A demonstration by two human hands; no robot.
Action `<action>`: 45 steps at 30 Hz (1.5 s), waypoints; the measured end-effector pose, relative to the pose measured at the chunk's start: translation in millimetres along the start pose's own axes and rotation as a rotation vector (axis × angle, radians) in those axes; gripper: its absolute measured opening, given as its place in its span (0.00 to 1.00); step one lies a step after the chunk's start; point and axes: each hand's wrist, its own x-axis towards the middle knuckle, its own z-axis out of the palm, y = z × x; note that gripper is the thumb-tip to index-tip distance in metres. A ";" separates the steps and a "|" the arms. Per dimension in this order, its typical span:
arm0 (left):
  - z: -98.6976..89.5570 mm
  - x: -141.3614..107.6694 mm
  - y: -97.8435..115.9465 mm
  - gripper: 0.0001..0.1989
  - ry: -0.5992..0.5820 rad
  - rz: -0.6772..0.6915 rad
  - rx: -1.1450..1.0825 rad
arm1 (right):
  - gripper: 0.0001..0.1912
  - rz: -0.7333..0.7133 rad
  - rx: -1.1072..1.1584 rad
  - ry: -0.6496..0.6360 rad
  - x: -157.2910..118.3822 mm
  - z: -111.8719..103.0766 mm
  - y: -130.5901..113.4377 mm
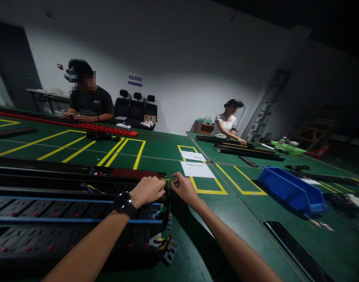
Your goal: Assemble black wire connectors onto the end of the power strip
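My left hand [148, 191], with a dark watch [123, 203] on its wrist, is closed over the right end of a row of long black power strips. Its fingertips are turned away, so what they grip is hidden. Just to the right, my right hand [183, 188] pinches a thin yellow wire [167, 179] between thumb and fingers. That wire spans the small gap between my hands. Nearer to me lies a power strip with blue edges [103, 221], its sockets facing up. Loose wires and a grey end cap [170, 250] hang at the end of the nearest strip.
Paper sheets [197, 169] lie beyond my hands on the green table [197, 250] with yellow tape lines. At right are a blue bin [291, 192] and a phone-like dark slab [296, 246]. Two people [91, 102] work across the table, by a red rail [109, 128] and black strips [246, 150].
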 end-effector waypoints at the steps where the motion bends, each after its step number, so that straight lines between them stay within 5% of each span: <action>1: 0.2 -0.1 -0.1 0.11 -0.002 -0.002 0.002 | 0.15 0.011 -0.008 0.006 1.1 2.0 0.0; 12: 2.1 0.8 -0.5 0.11 -0.003 -0.005 0.009 | 0.08 -0.024 -0.076 0.006 8.2 -0.9 5.5; 22: 2.9 1.8 -2.3 0.11 -0.010 -0.004 -0.003 | 0.08 -0.051 -0.058 -0.125 -79.1 -74.0 33.6; 26: 5.2 3.1 -5.0 0.11 -0.017 0.008 -0.034 | 0.11 -0.022 -0.072 -0.140 -102.9 -75.4 44.1; 34: 4.3 4.3 -7.4 0.10 -0.019 0.002 -0.061 | 0.08 0.006 -0.041 -0.093 -103.6 -70.0 41.4; 38: 0.6 3.5 -4.9 0.09 -0.024 -0.018 -0.089 | 0.09 0.086 0.134 0.008 -103.6 -65.1 37.3; 45: -1.2 2.0 -3.9 0.10 -0.046 -0.023 -0.053 | 0.21 0.353 0.815 0.061 -100.7 -52.7 21.8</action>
